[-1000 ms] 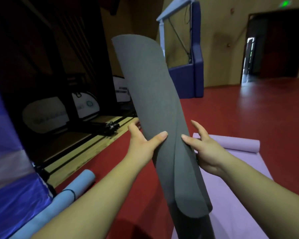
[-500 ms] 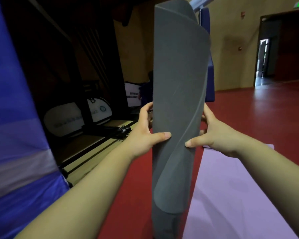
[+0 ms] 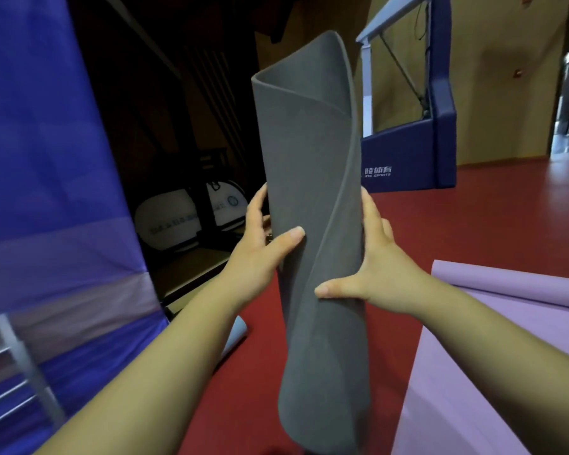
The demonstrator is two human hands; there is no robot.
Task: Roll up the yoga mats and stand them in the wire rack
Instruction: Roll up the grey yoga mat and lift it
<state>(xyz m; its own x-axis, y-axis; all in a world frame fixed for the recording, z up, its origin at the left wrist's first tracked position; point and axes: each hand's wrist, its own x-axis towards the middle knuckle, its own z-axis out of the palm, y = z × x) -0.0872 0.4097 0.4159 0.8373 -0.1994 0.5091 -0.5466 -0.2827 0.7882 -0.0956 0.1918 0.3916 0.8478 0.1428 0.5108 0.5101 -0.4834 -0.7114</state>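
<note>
While the grey mat is up on end and not yet racked, status left to right.

Far left: blue padded panel (image 3: 46, 159). In the bottom corner there are grey metal bars (image 3: 17, 366). Could be the wire rack, but too little of it shows to tell. A pale blue roll (image 3: 239, 330) lies on the red floor (image 3: 473, 218), its end poking out behind the left forearm.

Left grip (image 3: 260, 251): wrapped on the grey mat (image 3: 312, 192) at mid-height, thumb across the front, fingers round the far side. The mat stands roughly upright in the centre between both hands, clear of the bars. Its bottom end runs out of frame, so I can't say whether it touches the floor.

Right grip (image 3: 375, 270): also clamped on the mat, a little lower, thumb flat on the front, fingers up the right side.

Behind: blue padded hoop base (image 3: 418, 152). Right: purple mat (image 3: 490, 356), mostly flat on the floor, far end partly rolled, not done yet.

Handling, my read: soft foam, light, matte and grippy, not fragile. The roll is loose, with the outer flap spiralling diagonally and the top gaping open, so expect it to unwind or telescope. Hold it mid-height with one thumb pinning the flap edge. Squeeze gently, because a hard squeeze just collapses the tube. Tighten the roll before dropping it in.
</note>
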